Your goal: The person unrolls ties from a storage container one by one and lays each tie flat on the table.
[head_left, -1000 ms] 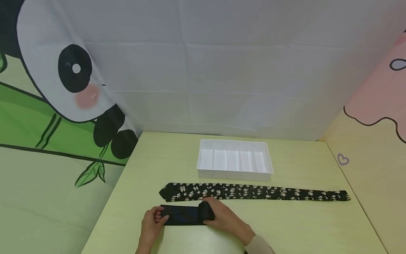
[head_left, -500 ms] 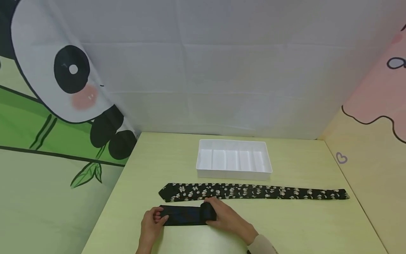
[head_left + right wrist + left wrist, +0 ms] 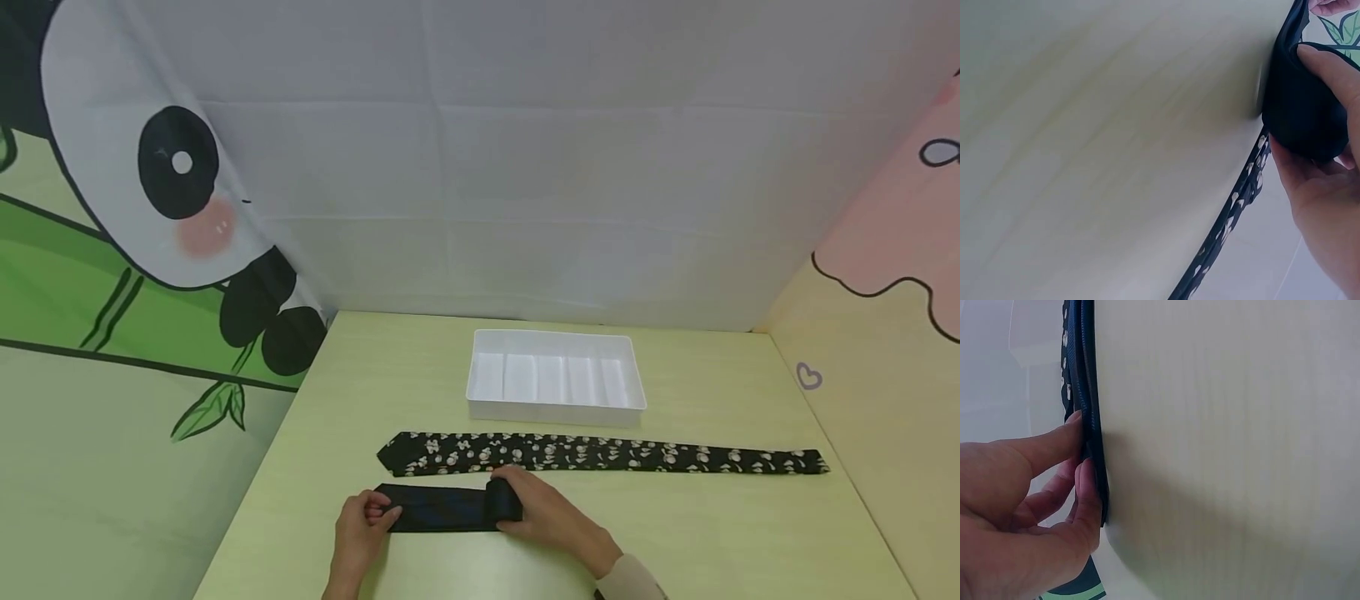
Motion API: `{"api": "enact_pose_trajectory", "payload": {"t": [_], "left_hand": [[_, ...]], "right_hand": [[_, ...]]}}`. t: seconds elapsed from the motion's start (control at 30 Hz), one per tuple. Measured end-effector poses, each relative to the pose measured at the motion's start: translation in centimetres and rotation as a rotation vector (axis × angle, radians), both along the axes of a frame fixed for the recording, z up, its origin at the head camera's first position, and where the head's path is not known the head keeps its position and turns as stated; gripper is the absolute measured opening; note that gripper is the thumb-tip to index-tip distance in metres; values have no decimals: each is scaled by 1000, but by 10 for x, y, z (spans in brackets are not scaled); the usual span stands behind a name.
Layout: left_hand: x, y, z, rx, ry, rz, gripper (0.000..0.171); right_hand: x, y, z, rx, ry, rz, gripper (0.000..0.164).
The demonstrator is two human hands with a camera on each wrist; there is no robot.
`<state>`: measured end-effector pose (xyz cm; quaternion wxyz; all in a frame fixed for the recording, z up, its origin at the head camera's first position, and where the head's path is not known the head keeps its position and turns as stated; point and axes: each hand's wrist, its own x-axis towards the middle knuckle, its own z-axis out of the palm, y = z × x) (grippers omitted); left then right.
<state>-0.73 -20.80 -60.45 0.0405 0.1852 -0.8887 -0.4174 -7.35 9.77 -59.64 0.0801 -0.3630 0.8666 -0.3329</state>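
Observation:
A dark navy necktie [image 3: 438, 509] lies flat near me, and its right end is a thick roll [image 3: 504, 502]. My left hand [image 3: 358, 533] pinches the flat left end between thumb and fingers, as the left wrist view also shows at the tie's edge [image 3: 1088, 381]. Around the roll curls my right hand [image 3: 555, 518], with the thumb on the near side. In the right wrist view the roll [image 3: 1307, 106] sits against the palm side of the fingers. A second necktie [image 3: 600, 452], black with pale floral figures, is stretched out just beyond the first.
Behind the ties stands a white plastic tray [image 3: 555, 414] with several compartments. All of it is on a pale yellow table [image 3: 712, 533], bordered at the back by a white cloth wall [image 3: 562, 208] and by printed side panels.
My right hand has shifted a little to the right with the roll, and the flat stretch of navy tie is longer. The left hand keeps its pinch in place.

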Motion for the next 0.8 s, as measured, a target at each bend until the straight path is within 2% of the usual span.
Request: {"api": "enact_pose_trajectory", "payload": {"t": [0.17, 0.4, 0.8], "left_hand": [[0, -1, 0, -19, 0, -47, 15], [-1, 0, -2, -58, -17, -108, 19], [-2, 6, -6, -78, -7, -61, 17]], "right_hand": [[1, 5, 0, -1, -1, -5, 70], [1, 9, 0, 3, 19, -5, 69], [2, 18, 0, 2, 26, -19, 68]]}}
